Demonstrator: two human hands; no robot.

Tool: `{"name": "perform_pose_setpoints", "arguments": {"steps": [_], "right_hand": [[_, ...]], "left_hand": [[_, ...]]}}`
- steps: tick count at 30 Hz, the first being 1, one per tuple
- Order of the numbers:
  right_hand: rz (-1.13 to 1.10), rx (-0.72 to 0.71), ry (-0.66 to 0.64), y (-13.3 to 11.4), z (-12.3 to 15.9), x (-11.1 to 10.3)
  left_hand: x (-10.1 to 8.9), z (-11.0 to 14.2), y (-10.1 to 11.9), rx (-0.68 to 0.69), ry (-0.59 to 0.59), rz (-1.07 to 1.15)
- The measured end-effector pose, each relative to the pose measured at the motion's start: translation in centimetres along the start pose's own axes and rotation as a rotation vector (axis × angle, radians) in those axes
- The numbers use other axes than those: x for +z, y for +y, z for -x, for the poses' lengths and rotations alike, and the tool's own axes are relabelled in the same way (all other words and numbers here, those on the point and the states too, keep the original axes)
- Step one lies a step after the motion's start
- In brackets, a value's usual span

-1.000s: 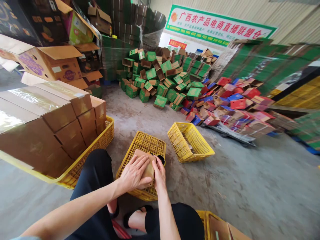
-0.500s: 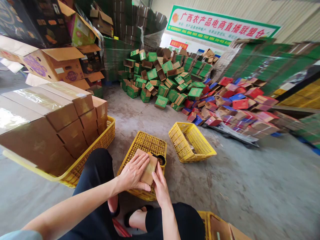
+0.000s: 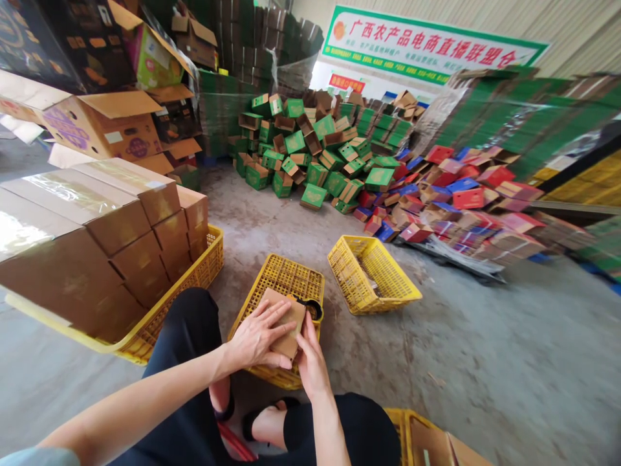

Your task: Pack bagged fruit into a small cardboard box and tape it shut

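A small brown cardboard box (image 3: 287, 345) lies on an upturned yellow plastic crate (image 3: 286, 275) between my knees. My left hand (image 3: 257, 336) rests flat across the top of the box with its fingers spread. Along the right side of the box, my right hand (image 3: 311, 362) grips the edge, its thumb near the top and its fingers partly hidden. Just behind the box sits a black and yellow object (image 3: 314, 309) that looks like a tape dispenser, partly covered by the box and my right fingertips.
At left, a yellow crate (image 3: 216, 259) holds several stacked, taped cartons (image 3: 130, 262). Another yellow crate (image 3: 354, 278) stands ahead on the right, and one with cartons (image 3: 402, 427) is beside my right knee. Piles of green boxes (image 3: 315, 175) and red-blue boxes (image 3: 456, 200) lie beyond.
My left fingers have spread further apart on top of the box. The box and my right hand stay almost in place.
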State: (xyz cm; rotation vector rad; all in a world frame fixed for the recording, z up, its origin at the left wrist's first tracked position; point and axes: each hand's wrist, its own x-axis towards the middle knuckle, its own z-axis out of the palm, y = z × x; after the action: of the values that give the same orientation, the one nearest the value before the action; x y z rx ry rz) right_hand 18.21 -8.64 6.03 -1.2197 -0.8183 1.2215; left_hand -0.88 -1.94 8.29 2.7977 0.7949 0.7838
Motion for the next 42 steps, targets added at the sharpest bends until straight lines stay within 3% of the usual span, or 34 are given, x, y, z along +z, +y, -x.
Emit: {"name": "perform_pose_setpoints", "arguments": {"steps": [4,10,25,36,42], "right_hand": [[0.053,-0.037,0.113,0.5,-2.1,0.1],[0.152,-0.063,0.134,0.3,-4.1,0.0],[0.319,-0.055,0.296,1.1,-3.9,0.1],[0.276,-0.004,0.217,0.5,-3.4,0.2],[0.312,-0.023,0.222,0.6,-3.1,0.3]], "left_hand": [[-0.1,0.0,-0.3,0.003,0.035,0.06],[0.0,-0.2,-0.6,0.051,0.1,0.161],[-0.2,-0.2,0.6,-0.055,0.042,0.087],[-0.4,-0.3,0.7,-0.032,-0.014,0.031],[-0.5,-0.1,0.1,0.056,0.0,0.045]]}}
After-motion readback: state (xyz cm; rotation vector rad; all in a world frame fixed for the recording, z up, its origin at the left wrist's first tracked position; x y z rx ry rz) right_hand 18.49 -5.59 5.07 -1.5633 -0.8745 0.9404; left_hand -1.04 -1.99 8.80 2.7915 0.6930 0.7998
